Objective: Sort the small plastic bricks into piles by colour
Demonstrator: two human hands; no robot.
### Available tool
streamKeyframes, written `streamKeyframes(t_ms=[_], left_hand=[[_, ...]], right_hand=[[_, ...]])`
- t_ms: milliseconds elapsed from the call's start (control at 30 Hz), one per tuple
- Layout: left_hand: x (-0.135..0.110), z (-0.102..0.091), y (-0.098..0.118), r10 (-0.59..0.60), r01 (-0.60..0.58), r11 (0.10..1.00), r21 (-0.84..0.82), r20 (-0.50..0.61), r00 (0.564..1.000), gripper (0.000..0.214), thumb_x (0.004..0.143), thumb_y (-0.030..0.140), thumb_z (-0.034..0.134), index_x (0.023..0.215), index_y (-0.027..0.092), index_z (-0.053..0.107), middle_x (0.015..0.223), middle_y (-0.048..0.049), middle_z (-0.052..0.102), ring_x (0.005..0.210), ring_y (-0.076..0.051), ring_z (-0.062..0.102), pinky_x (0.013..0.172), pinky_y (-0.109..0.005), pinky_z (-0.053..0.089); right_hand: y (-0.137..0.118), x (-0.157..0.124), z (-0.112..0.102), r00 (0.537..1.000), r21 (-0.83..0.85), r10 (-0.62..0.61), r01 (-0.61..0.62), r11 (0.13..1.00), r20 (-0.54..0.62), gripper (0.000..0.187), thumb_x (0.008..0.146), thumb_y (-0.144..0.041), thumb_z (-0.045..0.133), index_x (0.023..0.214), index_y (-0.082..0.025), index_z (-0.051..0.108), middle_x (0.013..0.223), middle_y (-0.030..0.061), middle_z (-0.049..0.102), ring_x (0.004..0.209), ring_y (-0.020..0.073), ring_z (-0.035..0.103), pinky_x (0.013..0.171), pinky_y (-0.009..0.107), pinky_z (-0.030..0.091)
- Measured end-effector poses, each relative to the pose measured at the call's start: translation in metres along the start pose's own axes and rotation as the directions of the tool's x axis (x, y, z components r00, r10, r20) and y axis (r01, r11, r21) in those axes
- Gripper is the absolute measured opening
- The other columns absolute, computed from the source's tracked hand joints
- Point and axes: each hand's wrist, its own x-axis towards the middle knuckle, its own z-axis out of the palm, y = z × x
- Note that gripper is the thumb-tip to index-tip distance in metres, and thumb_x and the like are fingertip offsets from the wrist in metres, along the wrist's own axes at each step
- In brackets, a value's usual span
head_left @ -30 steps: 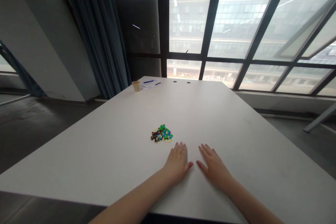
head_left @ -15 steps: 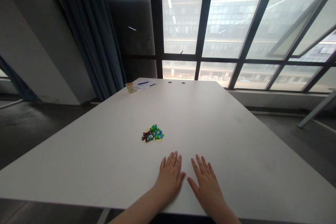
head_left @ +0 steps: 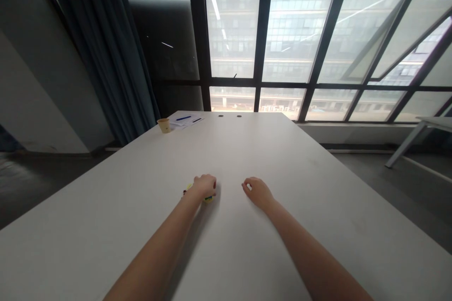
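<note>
Being covered almost entirely by the left hand, the pile of small coloured pieces is only glimpsed at its edges, where yellow, dark red and blue bits are seen on either side of the hand. The pile is placed on the white bench, in the near part of the top and roughly mid-width. The left hand is held curled down over the pile, with the fingers bent toward the pieces; whether any piece is gripped cannot be told, as the fingertips are hidden from the head camera. The right hand is kept just to the right of the pile, loosely curled into a closed shape at the bench surface, and nothing is seen held in it. Both forearms are stretched out over the bench from the near edge, well apart at the elbows and closer at the hands. At the far left corner of the bench, a tan paper cup is stood upright beside some white papers, and a blue pen is laid on the papers. Two small round holes are set in the bench near its far edge. A dark blue curtain is hung to the left, and a large framed window is seen behind the bench.
</note>
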Motion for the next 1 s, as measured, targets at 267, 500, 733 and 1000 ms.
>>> streamKeyframes(t_ms=[267,500,733,1000], left_hand=[[0.008,0.014,-0.009,-0.015,0.015,1.0,0.003,-0.058,0.998,0.013,0.069,0.018,0.053,0.074,0.014,0.064,0.092,-0.0165,0.065,0.089,-0.029,0.059,0.078,-0.042,0.042],[0.018,0.02,0.005,0.086,-0.106,0.988,-0.117,-0.163,0.983,0.019,0.078,0.017,0.042,0.085,0.012,0.059,0.091,-0.0138,0.064,0.083,-0.021,0.059,0.075,-0.031,0.042],[0.02,0.054,0.049,0.191,-0.501,0.706,-0.5,-0.546,0.815,0.023,0.083,0.031,0.04,0.084,0.017,0.057,0.082,-0.0056,0.062,0.076,-0.015,0.055,0.072,-0.027,0.043],[0.027,0.066,0.046,0.016,-0.419,0.236,-0.877,-0.428,0.904,0.011,0.069,0.025,0.059,0.073,0.016,0.055,0.059,0.0027,0.055,0.056,-0.011,0.052,0.057,-0.023,0.042]], right_hand=[[0.013,0.007,0.038,0.989,0.021,-0.056,0.06,0.998,-0.134,0.029,0.088,-0.027,0.035,0.073,-0.019,0.058,0.074,0.0029,0.061,0.071,0.0127,0.053,0.068,0.022,0.037],[0.019,0.015,0.047,0.969,0.149,-0.067,0.104,0.983,-0.237,0.026,0.084,-0.026,0.04,0.065,-0.018,0.057,0.065,0.0021,0.056,0.065,0.0129,0.05,0.063,0.023,0.035],[0.019,0.012,0.046,0.977,0.583,0.02,0.11,0.805,-0.212,0.02,0.082,-0.033,0.044,0.088,-0.019,0.058,0.073,0.0021,0.061,0.063,0.013,0.054,0.056,0.023,0.041],[0.021,0.016,0.048,0.985,0.746,0.042,0.101,0.658,-0.17,0.017,0.075,-0.035,0.057,0.083,-0.019,0.058,0.079,0.003,0.063,0.069,0.0142,0.059,0.06,0.025,0.048]])
